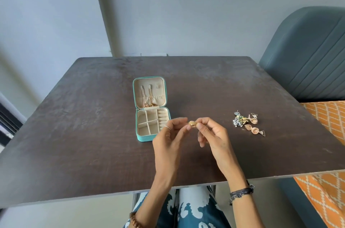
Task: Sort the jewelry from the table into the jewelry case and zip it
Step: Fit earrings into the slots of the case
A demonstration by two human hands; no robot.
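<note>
A small teal jewelry case (143,137) lies open on the dark table (84,134), its cream lid flat behind the tray. Gold chains (147,99) hang in the lid. The tray's compartments look bare. Just right of the case, my left hand (171,138) and my right hand (214,134) pinch a small gold earring (192,123) between their fingertips, above the table. A heap of loose earrings (246,123), gold and silver-blue, lies on the table further right.
A grey-blue padded chair back (308,55) stands at the right behind the table. Orange patterned fabric (324,126) lies beside the table's right edge. A grey wall is behind. My lap in patterned trousers shows below the table's near edge.
</note>
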